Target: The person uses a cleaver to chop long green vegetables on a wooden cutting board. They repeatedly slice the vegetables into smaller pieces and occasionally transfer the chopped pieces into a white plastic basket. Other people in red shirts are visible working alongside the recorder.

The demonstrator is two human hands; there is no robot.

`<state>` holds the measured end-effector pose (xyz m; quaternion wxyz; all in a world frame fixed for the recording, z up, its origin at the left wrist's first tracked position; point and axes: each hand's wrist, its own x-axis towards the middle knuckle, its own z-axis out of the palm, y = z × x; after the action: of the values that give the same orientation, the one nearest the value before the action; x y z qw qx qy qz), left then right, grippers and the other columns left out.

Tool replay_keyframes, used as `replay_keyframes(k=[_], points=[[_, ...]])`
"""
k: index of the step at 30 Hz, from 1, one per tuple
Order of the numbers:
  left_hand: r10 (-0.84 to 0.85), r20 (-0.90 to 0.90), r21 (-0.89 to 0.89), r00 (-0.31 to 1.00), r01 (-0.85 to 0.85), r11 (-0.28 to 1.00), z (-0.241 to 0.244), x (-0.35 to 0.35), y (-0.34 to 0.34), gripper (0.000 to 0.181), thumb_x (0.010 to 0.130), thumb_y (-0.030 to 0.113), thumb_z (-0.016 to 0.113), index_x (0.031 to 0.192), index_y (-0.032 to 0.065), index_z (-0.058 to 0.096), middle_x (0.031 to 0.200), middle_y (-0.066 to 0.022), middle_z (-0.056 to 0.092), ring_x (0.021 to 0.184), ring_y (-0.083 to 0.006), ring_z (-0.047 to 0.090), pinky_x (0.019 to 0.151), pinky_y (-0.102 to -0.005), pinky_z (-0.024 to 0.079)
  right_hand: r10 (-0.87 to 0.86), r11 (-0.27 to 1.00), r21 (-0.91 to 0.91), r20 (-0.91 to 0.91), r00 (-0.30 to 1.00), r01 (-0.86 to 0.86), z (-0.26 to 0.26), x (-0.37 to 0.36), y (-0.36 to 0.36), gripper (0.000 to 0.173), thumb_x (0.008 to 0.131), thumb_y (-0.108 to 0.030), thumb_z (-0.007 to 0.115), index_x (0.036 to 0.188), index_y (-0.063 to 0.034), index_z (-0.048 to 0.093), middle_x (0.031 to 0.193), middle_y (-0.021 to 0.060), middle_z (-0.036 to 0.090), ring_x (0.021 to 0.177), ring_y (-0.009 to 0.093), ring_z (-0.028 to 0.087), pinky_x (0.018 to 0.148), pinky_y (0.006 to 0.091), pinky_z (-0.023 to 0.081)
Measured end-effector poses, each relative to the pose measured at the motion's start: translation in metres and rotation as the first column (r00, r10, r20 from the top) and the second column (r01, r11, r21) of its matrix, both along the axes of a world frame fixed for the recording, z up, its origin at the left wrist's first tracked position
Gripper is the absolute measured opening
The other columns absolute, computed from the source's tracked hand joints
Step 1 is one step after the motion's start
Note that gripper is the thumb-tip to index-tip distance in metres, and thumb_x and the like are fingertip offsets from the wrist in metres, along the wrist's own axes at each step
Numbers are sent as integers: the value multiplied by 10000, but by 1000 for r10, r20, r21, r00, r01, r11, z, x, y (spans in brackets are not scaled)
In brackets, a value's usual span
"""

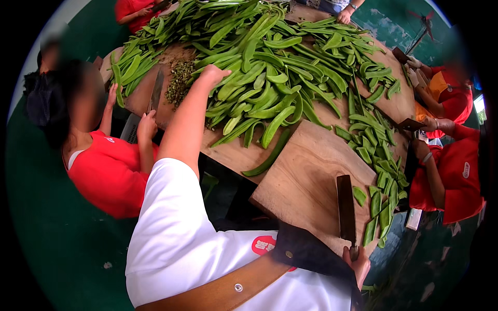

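My left hand reaches over the left side of a large heap of long green sword bean pods. It touches the pods, but its fingers are partly hidden, so I cannot tell if any are gripped. Near the front edge, my right hand holds the handle of a cleaver. The dark blade lies over a wooden cutting board. Cut bean pieces lie along the board's right side, with one piece close to the blade. A single long pod rests left of the board.
On the left, a person in red holds a knife. Two people in red work on the right, one with a cleaver. Others stand at the far side. Small plant scraps lie beside the heap. A fan stands behind.
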<state>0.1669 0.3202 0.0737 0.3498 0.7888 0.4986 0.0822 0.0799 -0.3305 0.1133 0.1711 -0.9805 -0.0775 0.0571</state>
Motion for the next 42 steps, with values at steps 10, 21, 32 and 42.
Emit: replay_keyframes(k=[10, 21, 32, 42], points=[[-3, 276, -130, 961, 40, 991, 19, -28, -3, 488, 752, 69, 761, 1186, -61, 580, 1180, -194, 614, 1122, -308, 552, 965, -447, 404, -2, 1000, 8, -3, 1000, 2, 2, 5, 0, 310, 776, -294, 738, 801, -27, 584, 623, 175, 605, 608, 392, 609, 561, 448, 460], [-411, 556, -501, 723, 686, 528, 53, -61, -194, 324, 824, 38, 678, 1126, -48, 597, 978, -66, 666, 861, -118, 625, 804, -243, 491, -99, 962, 235, -180, 979, 141, 11, 14, -3, 327, 798, -264, 727, 836, 37, 605, 631, 219, 577, 554, 318, 547, 569, 414, 441], [-815, 278, 496, 509, 650, 576, -26, -49, -352, 297, 756, 111, 739, 1028, 8, 678, 1034, -132, 608, 1063, -312, 509, 952, -379, 414, -216, 919, 268, -273, 938, 289, -11, 15, -29, 292, 833, -237, 726, 831, 31, 608, 548, 114, 530, 480, 153, 442, 486, 338, 391], [-587, 352, -96, 729, 652, 752, -23, -9, -286, 224, 826, 121, 714, 1029, 28, 708, 992, -94, 658, 890, -188, 598, 809, -311, 469, -193, 917, 310, -209, 959, 252, -15, 13, -28, 266, 833, -213, 721, 861, 31, 621, 559, 128, 543, 481, 180, 449, 505, 343, 407]])
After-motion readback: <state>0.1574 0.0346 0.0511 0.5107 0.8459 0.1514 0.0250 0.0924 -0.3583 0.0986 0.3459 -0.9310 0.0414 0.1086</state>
